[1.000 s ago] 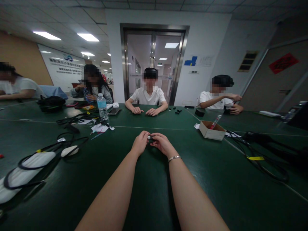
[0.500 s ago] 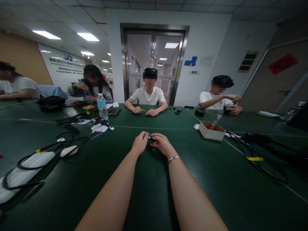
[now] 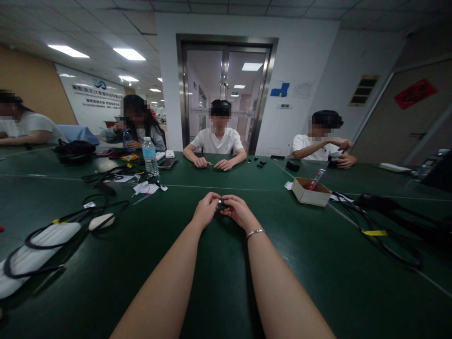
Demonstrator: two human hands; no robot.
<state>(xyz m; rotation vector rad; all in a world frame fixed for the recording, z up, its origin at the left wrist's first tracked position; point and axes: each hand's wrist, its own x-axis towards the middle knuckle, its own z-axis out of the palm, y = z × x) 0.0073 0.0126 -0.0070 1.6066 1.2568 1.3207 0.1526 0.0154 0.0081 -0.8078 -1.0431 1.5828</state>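
Note:
Both my forearms reach out over the dark green table [image 3: 219, 292]. My left hand [image 3: 205, 210] and my right hand [image 3: 238, 210] meet fingertip to fingertip above it. Between them they pinch a small dark and silvery part [image 3: 221, 202], too small to name. The fingers of both hands are curled closed around it. A thin silver bracelet [image 3: 254, 232] sits on my right wrist.
An open cardboard box [image 3: 310, 190] with a red-capped tube stands to the right. Black cables [image 3: 384, 221] lie at the right, more cables and white masks [image 3: 38, 245] at the left. A water bottle [image 3: 150, 156] stands further back. Several people sit around the far side.
My hands stay together on the small part with hardly any shift. The person at the far left back lowered an arm with a bottle.

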